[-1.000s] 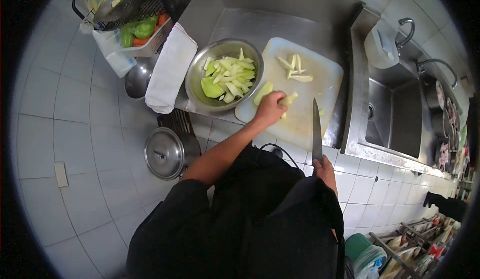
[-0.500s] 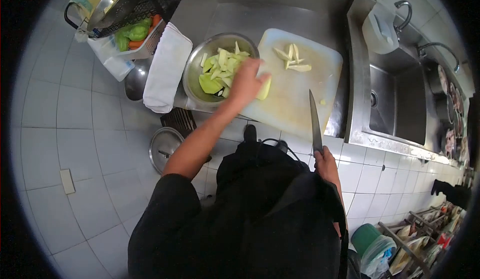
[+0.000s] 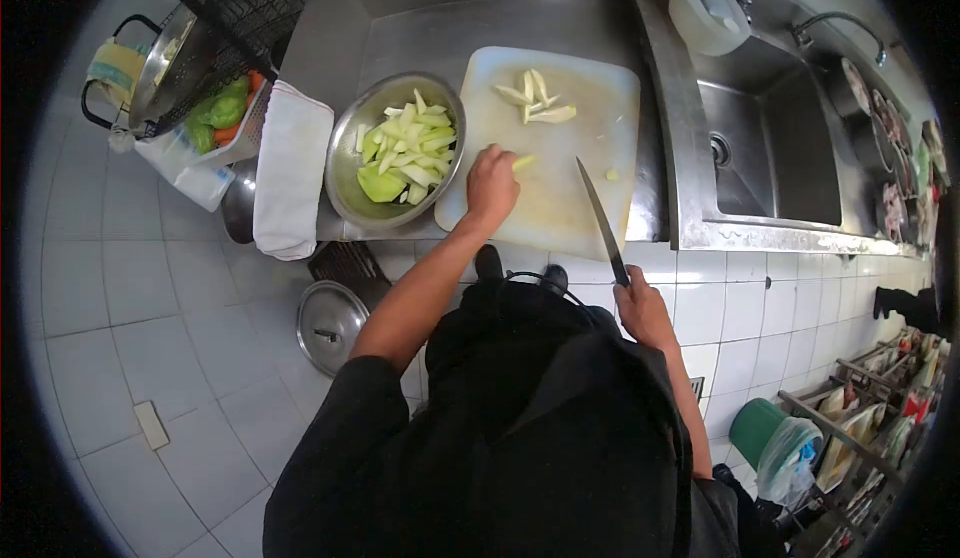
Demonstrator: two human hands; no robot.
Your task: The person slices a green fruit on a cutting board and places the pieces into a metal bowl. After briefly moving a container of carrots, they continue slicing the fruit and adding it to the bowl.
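Note:
On the left part of the white cutting board [image 3: 560, 193], my left hand [image 3: 492, 190] is closed over a pale green vegetable piece [image 3: 523, 162], with only its end showing past the fingers. My right hand [image 3: 643, 308] grips the dark handle of a long kitchen knife [image 3: 597, 208], whose blade slants over the right half of the board, apart from the piece. Several pale wedges [image 3: 545, 104] lie near the board's far edge, and a small scrap [image 3: 612, 174] sits to the right. Left of the board, a steel bowl [image 3: 343, 173] holds many cut pale green pieces [image 3: 405, 148].
A folded white cloth [image 3: 292, 168] lies left of the bowl, beside a basket with green vegetables [image 3: 220, 113] and carrots. The sink [image 3: 775, 148] is on the right. A pot lid [image 3: 330, 328] rests low by my left arm. Another person's dark-gloved hand [image 3: 890, 303] shows far right.
My left hand has moved from beside the bowl's rim onto the board, drawing the vegetable piece with it. The knife has come nearer to it, and the whole view has shifted.

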